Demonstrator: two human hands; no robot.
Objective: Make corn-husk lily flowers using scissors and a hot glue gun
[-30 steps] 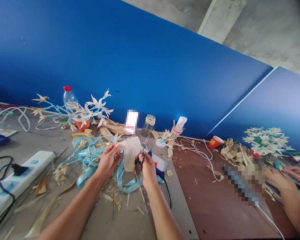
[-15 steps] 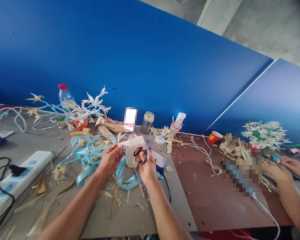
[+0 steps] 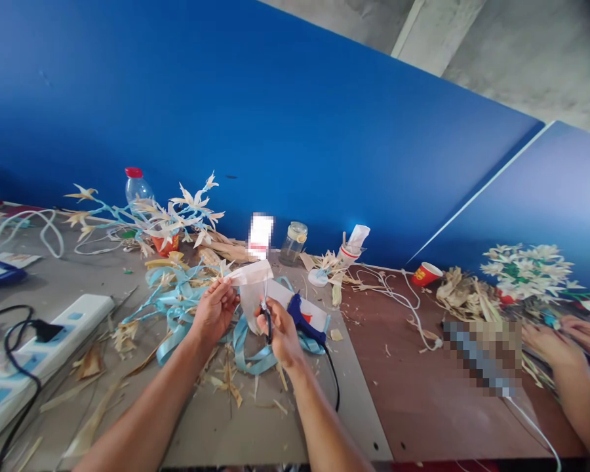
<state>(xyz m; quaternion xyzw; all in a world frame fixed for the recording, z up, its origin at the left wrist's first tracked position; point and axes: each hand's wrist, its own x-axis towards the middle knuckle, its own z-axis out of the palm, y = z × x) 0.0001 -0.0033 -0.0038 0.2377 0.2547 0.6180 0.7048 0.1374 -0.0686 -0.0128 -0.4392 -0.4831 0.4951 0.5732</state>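
Note:
My left hand (image 3: 215, 311) pinches the left end of a pale corn-husk piece (image 3: 252, 280) and holds it up above the table. My right hand (image 3: 280, 330) grips black-handled scissors (image 3: 267, 319), whose blades point up into the husk's lower edge. Under both hands lies a tangle of light blue ribbon (image 3: 177, 308) among husk scraps. A blue glue gun (image 3: 302, 321) rests on a white card just right of my right hand.
A white power strip (image 3: 39, 347) with a black plug lies at the left. Husk flower sprays (image 3: 162, 219), a red-capped bottle (image 3: 136, 187), a glass jar (image 3: 294, 242) and a red cup (image 3: 425, 274) stand along the blue wall. Another person's hands (image 3: 565, 341) work at the far right.
The scissors have turned from pointing up-right to upright beneath the husk, and my right hand has shifted slightly left. The glue gun has come into view.

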